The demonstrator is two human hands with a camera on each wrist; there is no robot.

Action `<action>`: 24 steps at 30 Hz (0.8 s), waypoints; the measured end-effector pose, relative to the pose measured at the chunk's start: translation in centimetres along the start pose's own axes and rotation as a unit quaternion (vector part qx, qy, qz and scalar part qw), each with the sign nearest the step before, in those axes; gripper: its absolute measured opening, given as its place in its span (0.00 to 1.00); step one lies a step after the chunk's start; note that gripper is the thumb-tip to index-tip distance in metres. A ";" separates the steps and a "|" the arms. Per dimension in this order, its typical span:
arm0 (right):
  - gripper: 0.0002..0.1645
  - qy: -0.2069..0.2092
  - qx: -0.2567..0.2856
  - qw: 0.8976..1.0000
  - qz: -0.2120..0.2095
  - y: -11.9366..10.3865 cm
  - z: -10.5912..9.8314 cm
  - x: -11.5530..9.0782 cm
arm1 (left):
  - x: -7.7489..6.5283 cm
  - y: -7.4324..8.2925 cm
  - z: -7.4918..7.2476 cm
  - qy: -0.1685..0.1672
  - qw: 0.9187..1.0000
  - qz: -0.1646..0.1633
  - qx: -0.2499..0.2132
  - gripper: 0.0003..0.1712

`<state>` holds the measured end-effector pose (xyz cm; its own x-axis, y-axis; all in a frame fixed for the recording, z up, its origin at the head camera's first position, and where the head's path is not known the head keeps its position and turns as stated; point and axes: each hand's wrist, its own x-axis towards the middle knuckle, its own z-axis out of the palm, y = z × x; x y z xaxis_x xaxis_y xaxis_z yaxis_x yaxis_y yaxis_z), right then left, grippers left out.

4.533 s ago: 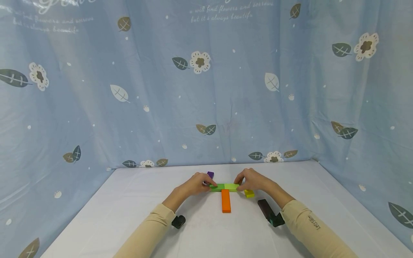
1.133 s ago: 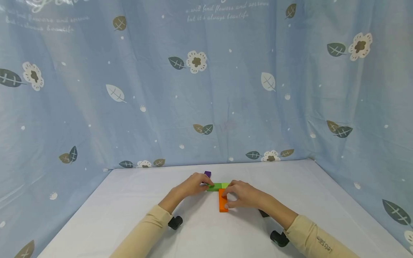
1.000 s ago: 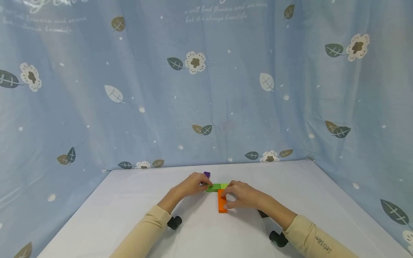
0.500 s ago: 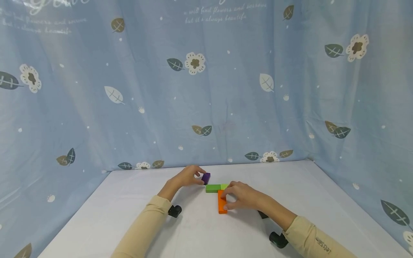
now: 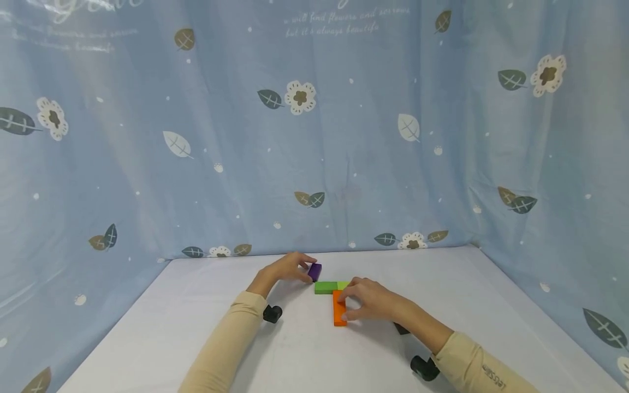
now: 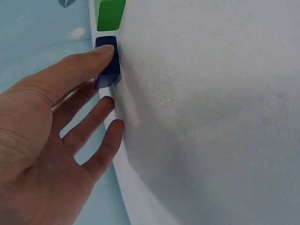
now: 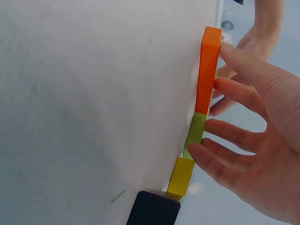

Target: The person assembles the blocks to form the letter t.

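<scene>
In the head view my left hand (image 5: 287,267) pinches a purple block (image 5: 315,272) at the far side of the table. The left wrist view has the thumb on this block (image 6: 110,70) and the index finger behind it, partly hidden. A green block (image 5: 326,287) lies end to end with a lime block (image 5: 342,285), which my right hand partly hides. Below their joint an orange block (image 5: 339,308) extends toward the person. My right hand (image 5: 371,300) touches the orange block with thumb and index fingertips, its other fingers spread beside the lime block (image 7: 195,129).
A yellow block (image 7: 181,176) and a black block (image 7: 154,208) lie past the lime block in the right wrist view. Black wrist devices (image 5: 272,313) sit at both wrists. A patterned blue curtain (image 5: 344,136) backs the white table (image 5: 304,355).
My left hand has left the green block and moved back to the purple one. Earlier, my right hand went from the lime block to the orange block, where it stays.
</scene>
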<state>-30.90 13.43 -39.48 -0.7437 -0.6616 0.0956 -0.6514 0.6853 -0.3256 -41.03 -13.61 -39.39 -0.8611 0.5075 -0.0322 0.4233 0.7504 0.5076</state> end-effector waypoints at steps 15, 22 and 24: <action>0.22 0.001 0.005 1.000 0.001 -0.2 0.0 -0.1 | -0.1 -0.6 -0.2 0.001 1.000 0.004 -0.009 0.32; 0.22 0.001 0.007 1.000 0.004 -0.2 0.0 0.0 | -0.2 -0.8 -0.3 -0.004 1.000 0.007 -0.008 0.31; 0.22 0.000 0.008 1.000 0.004 -0.1 0.0 0.0 | -0.2 -0.8 -0.3 -0.005 1.000 0.009 -0.011 0.31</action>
<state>-30.82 13.39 -39.46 -0.7488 -0.6561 0.0937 -0.6432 0.6852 -0.3419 -41.29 -14.46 -39.58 -0.8504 0.5252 -0.0320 0.4323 0.7320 0.5266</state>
